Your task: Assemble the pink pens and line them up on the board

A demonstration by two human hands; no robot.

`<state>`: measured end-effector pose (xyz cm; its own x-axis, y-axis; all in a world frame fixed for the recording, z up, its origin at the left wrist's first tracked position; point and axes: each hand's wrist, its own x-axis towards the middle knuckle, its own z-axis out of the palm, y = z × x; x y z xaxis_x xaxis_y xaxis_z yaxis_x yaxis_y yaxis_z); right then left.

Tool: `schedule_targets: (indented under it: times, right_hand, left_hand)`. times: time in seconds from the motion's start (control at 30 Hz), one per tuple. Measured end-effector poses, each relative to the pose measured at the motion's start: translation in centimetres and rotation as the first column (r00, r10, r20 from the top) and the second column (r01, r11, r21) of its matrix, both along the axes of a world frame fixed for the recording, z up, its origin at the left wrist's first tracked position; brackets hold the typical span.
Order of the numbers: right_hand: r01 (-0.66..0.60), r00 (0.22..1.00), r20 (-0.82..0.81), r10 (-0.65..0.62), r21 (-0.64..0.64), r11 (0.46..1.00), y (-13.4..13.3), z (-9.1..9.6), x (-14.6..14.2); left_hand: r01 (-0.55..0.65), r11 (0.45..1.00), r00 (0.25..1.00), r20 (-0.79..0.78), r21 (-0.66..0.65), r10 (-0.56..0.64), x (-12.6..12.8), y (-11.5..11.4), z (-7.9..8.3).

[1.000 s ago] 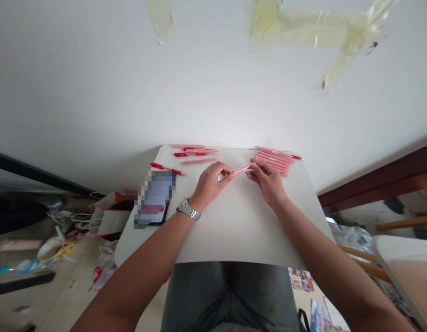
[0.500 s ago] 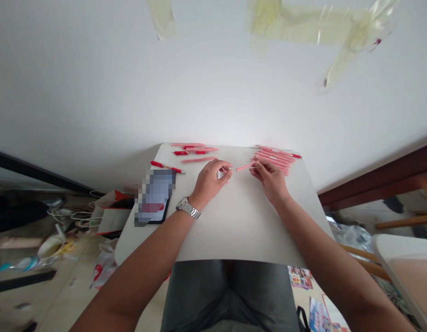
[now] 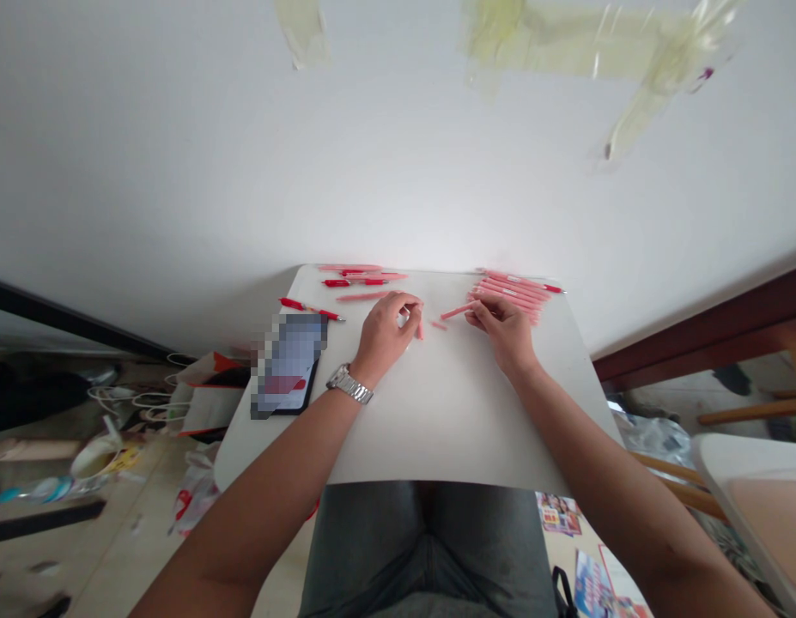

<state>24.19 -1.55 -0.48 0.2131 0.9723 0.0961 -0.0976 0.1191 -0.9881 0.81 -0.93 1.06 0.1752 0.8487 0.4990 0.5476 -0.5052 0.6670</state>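
Observation:
My left hand (image 3: 383,336) is closed over the far middle of the small white table (image 3: 436,412), pinching a short pink pen piece (image 3: 420,326) that points down. My right hand (image 3: 506,330) is closed on a pink pen barrel (image 3: 457,311), which points left toward the other hand. A tiny pink part (image 3: 439,325) lies on the table between the two hands. Just behind my right hand lies a row of several pink pens (image 3: 510,292).
Several red and pink pens and parts (image 3: 355,281) lie at the table's far left. A phone (image 3: 288,365) rests on the left edge. Bags, cables and a cup (image 3: 94,459) clutter the floor at left. A wooden chair (image 3: 751,481) stands at right.
The pen that both hands held together has come apart. My left hand drew back left with a short piece, my right hand kept the barrel, and a tiny part now lies between them.

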Motion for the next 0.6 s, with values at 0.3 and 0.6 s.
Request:
schedule_targets:
  times: [0.3, 0.6]
  right_hand:
    - [0.001, 1.0, 0.002, -0.001, -0.009, 1.0, 0.06, -0.04, -0.09]
    - [-0.005, 0.998, 0.059, 0.004, 0.009, 1.0, 0.09, -0.13, 0.21]
  left_hand:
    - [0.058, 0.998, 0.997, -0.052, -0.006, -0.058, 0.37, -0.36, 0.34]
    - [0.056, 0.998, 0.998, -0.04, -0.016, -0.057, 0.4, -0.42, 0.53]
